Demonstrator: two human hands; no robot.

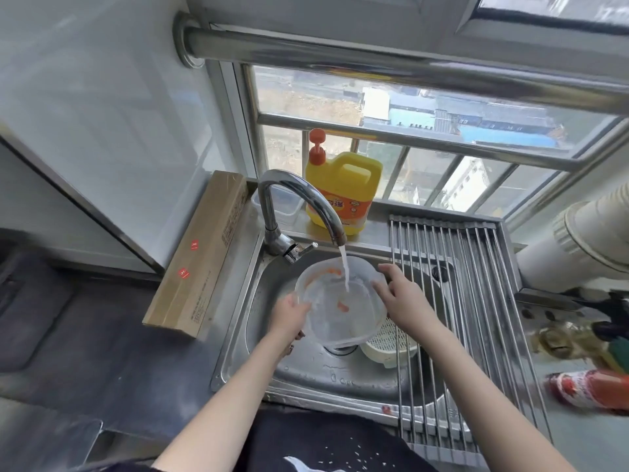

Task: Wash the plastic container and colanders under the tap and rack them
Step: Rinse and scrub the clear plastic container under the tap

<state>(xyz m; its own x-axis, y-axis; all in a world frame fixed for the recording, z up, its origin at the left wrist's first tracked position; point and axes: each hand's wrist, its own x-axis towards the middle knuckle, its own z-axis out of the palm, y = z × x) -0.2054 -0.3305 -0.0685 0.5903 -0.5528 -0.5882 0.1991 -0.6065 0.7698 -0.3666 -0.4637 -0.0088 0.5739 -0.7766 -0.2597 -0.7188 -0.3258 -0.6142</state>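
A clear plastic container (340,301) with orange scraps inside is held over the steel sink (252,287), under the running tap (299,202). Water streams into it. My left hand (289,315) grips its left rim, thumb inside. My right hand (398,294) holds its right rim with fingers spread along the edge. A cream colander (388,342) lies in the sink basin, partly under the container and the rack bars. The roll-up steel rack (476,301) spans the sink's right side and holds nothing.
A yellow dish-soap jug (343,192) with an orange pump stands on the sill behind the tap, beside a clear tub (289,202). A long cardboard box (200,257) leans left of the sink. A red bottle (592,390) and other items lie at right.
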